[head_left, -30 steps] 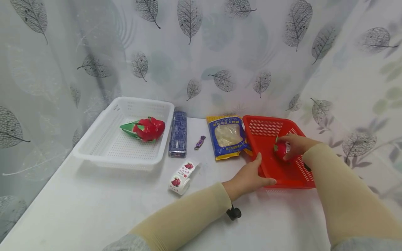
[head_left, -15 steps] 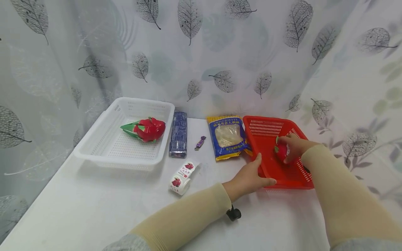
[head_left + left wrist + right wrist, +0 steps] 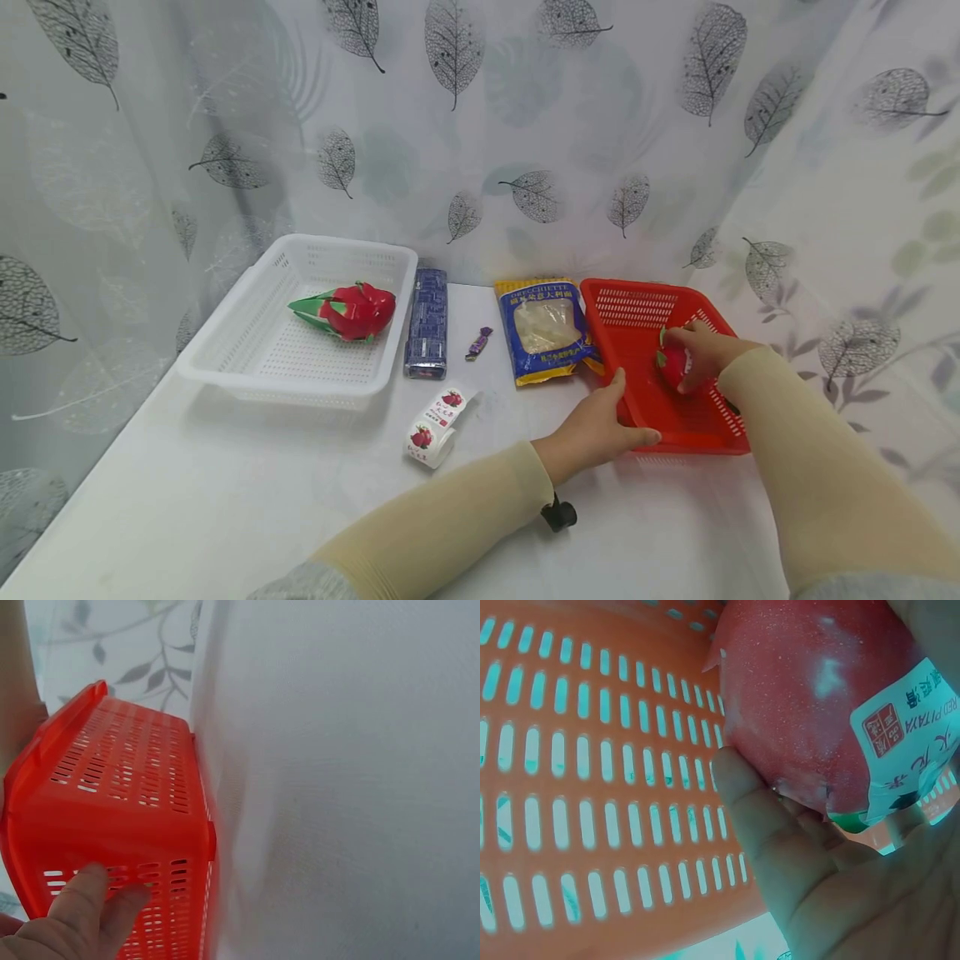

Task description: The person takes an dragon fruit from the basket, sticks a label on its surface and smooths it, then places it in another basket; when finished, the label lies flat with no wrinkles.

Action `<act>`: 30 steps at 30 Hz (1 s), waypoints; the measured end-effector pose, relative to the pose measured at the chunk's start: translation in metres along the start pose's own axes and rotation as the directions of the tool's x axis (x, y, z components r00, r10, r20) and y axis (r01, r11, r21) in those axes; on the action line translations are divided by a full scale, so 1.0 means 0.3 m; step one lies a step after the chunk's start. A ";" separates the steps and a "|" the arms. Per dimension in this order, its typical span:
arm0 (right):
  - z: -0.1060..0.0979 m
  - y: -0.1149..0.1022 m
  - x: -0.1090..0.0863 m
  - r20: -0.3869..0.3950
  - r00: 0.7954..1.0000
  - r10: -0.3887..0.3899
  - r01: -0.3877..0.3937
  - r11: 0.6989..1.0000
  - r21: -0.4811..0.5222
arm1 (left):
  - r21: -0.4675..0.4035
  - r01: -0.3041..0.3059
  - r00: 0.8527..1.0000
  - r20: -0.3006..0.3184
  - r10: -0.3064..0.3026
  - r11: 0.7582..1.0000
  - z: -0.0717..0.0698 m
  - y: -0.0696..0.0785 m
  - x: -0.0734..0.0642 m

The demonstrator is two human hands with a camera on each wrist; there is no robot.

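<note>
The right hand (image 3: 701, 352) is gripping the labelled pitaya (image 3: 810, 697) inside the red basket (image 3: 637, 310), which is sitting by the table's (image 3: 300, 483) back right corner. The left hand (image 3: 588, 429), spread wide, is touching the basket's near left corner. A white basket (image 3: 285, 382) is standing at the table's back left corner, bearing another red fruit (image 3: 360, 310)

Curtained tabletop workspace; room type cannot be determined.
A leaf-print curtain (image 3: 450, 125) hangs behind and beside a white table (image 3: 225, 483) bearing a white basket (image 3: 285, 385), red basket (image 3: 682, 442) and pasta bag (image 3: 543, 329).
</note>
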State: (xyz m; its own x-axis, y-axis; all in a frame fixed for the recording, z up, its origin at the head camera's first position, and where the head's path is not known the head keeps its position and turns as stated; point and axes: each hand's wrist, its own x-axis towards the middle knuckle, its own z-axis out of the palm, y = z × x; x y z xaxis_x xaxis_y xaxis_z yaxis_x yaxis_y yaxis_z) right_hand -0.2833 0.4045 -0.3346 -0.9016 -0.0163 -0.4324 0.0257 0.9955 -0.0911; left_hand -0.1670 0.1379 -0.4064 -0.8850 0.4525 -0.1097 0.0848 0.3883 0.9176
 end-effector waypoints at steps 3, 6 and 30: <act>-0.001 -0.011 -0.009 0.000 1.000 0.010 -0.010 1.000 -0.010 | 0.011 -0.007 1.000 0.001 0.007 1.000 0.000 0.000 0.000; -0.005 -0.025 -0.018 0.003 1.000 0.021 -0.021 1.000 -0.006 | 0.021 -0.009 1.000 -0.002 0.009 1.000 -0.002 -0.002 -0.001; -0.072 -0.257 -0.025 -0.144 0.986 -0.086 0.064 0.986 -0.151 | 0.029 -0.020 1.000 -0.009 0.020 0.999 0.007 -0.013 0.008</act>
State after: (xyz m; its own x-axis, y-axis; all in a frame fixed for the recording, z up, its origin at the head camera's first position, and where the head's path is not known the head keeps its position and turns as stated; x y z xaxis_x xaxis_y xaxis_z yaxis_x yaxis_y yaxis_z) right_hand -0.2879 0.3297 -0.3049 -0.9533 -0.0881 -0.2890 -0.0973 0.9951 0.0179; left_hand -0.1684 0.1392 -0.4110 -0.8870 0.4533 -0.0878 0.1158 0.4025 0.9081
